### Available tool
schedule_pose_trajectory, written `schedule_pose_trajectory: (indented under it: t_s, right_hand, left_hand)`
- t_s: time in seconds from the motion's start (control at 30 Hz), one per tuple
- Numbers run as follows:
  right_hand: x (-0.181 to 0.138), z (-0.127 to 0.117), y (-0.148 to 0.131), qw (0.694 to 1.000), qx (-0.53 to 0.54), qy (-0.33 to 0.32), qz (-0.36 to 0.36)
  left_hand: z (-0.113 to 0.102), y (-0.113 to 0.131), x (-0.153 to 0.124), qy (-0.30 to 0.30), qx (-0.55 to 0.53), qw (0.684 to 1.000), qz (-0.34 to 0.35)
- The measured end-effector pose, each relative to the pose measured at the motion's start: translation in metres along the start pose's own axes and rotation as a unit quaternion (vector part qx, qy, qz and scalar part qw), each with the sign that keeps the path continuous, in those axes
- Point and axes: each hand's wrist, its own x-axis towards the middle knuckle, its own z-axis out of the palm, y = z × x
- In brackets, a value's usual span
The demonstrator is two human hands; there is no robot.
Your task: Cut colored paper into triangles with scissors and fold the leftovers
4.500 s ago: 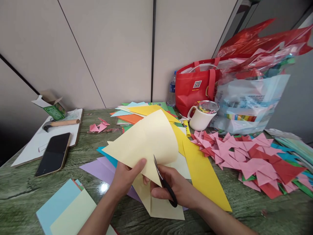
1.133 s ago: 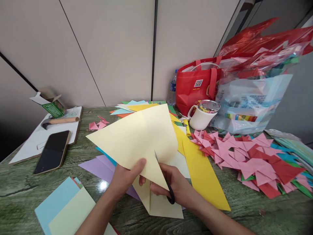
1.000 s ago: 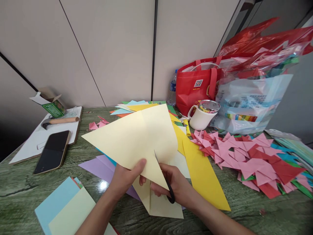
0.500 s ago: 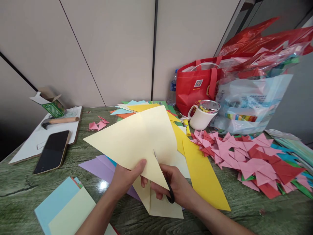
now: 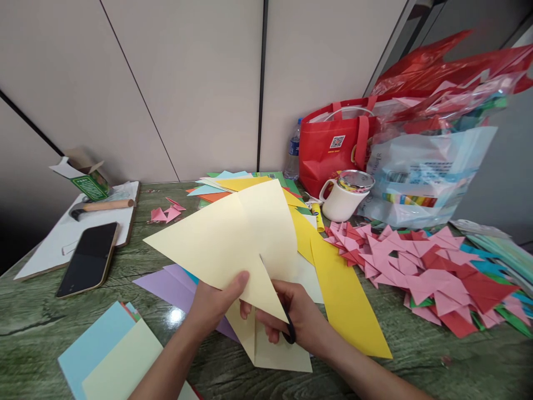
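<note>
A pale cream sheet of paper (image 5: 233,228) is raised over the table in front of me. My left hand (image 5: 222,300) pinches its lower edge, thumb on top and fingers beneath. Scissors (image 5: 290,328) sit in my right hand (image 5: 297,311), whose fingers are closed round the black handle; most of the blades is hidden by the paper. A slit runs from the lower right edge up into the sheet, and the flap beside it covers part of my right fingers. Under both hands lies a creased cream piece (image 5: 277,353), with purple paper (image 5: 166,286) to its left.
Yellow paper (image 5: 350,300) and a pile of pink and red folded pieces (image 5: 416,261) lie to the right. Behind them stand a white mug (image 5: 343,203), a red bag (image 5: 320,150) and a plastic bag (image 5: 425,172). A phone (image 5: 88,258) and a hammer (image 5: 102,206) lie left.
The right part of the cream sheet has shifted slightly left. My hands and the scissors are nearly where they were.
</note>
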Motion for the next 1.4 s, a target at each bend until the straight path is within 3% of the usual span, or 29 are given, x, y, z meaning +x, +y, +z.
schedule_pose_trajectory:
  t_s: [0.27,0.6,0.8,1.4]
  right_hand:
    - [0.003,0.000,-0.003,0.997,0.023,-0.016,-0.075]
    - [0.001,0.001,-0.009,0.997,0.012,-0.012,-0.076]
    - [0.001,-0.001,-0.003,0.997,0.013,-0.011,-0.074]
    - [0.002,0.000,0.000,0.999,0.035,0.018,-0.033]
  left_hand:
    - [0.007,0.001,-0.001,-0.038,-0.029,0.999,-0.024]
    - [0.009,0.003,-0.003,-0.040,-0.014,0.999,-0.020]
    - [0.006,-0.001,-0.002,-0.070,-0.017,0.997,-0.010]
    - [0.006,-0.004,-0.002,-0.045,-0.012,0.999,-0.008]
